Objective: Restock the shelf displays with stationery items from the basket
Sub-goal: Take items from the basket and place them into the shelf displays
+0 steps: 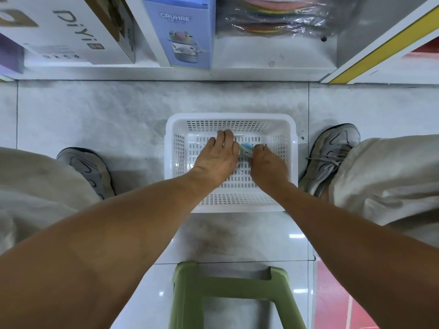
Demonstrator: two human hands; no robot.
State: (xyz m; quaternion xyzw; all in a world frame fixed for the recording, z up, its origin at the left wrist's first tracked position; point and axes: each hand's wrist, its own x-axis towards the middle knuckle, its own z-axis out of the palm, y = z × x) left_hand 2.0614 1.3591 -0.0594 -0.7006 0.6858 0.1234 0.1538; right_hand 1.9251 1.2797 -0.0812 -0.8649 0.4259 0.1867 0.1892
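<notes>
Centre frame: small blue-green packet [246, 149] in white basket [175, 129], pinched by right hand [267, 163]; left hand [217, 157] beside it, fingers straight. Looks light, stiff; hold its edges.

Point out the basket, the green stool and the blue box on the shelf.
basket [231, 117]: head view, far rim.
green stool [234, 287]: head view, crossbar between the legs.
blue box [183, 32]: head view, printed front face.

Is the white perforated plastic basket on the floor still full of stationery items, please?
No, the white perforated plastic basket shows a bare bottom, with only one small blue-and-white item visible between the left hand and right hand.
</notes>
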